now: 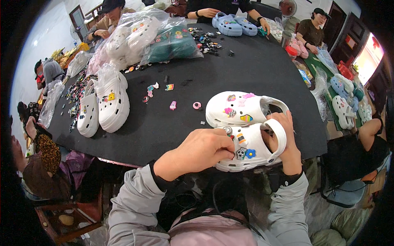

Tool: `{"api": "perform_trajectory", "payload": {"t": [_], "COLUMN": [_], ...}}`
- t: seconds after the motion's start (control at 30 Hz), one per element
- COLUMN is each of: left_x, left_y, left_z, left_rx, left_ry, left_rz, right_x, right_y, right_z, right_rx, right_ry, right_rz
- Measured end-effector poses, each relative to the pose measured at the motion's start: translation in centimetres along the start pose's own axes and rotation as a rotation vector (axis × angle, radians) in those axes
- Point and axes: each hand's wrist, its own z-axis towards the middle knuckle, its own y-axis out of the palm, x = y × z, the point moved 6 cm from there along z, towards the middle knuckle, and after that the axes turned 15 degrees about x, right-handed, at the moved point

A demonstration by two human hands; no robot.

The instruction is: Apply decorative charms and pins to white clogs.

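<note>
Two white clogs lie side by side in front of me. The near clog (258,137) carries a soccer-ball charm (241,153), a blue flower charm (250,153) and an orange-and-white charm (242,139). On the far clog (217,110) are pink and rainbow charms. My right hand (286,137) grips the near clog at its heel opening, fingers partly hidden inside it. At the toe, my left hand (201,149) is closed in a pinch against the clog's upper; whatever sits between its fingertips is hidden.
Loose charms, including a pink one (173,105) and a round pink one (197,105), lie on the black table (164,135). Another white clog pair (113,106) stands left. Bagged clogs (170,43) and charm piles lie beyond. Across the table, a person handles blue clogs (229,25).
</note>
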Motion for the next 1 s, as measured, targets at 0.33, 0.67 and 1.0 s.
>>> {"api": "perform_trajectory", "payload": {"t": [0.33, 0.67, 1.0], "left_x": [2.5, 3.7, 3.2], "left_y": [1.2, 3.1, 4.0], "left_z": [-3.3, -4.2, -5.5], "left_rx": [0.28, 0.096, -0.034], "left_ry": [0.393, 0.45, 0.286], "left_rz": [0.454, 0.874, 0.728], "right_x": [0.6, 0.2, 0.0], "right_y": [0.3, 0.2, 0.2], "right_z": [-0.2, -0.5, -0.3], "right_rx": [-0.012, -0.066, -0.063], "right_ry": [-0.006, -0.007, -0.006], "right_rz": [-0.023, -0.062, -0.07]}}
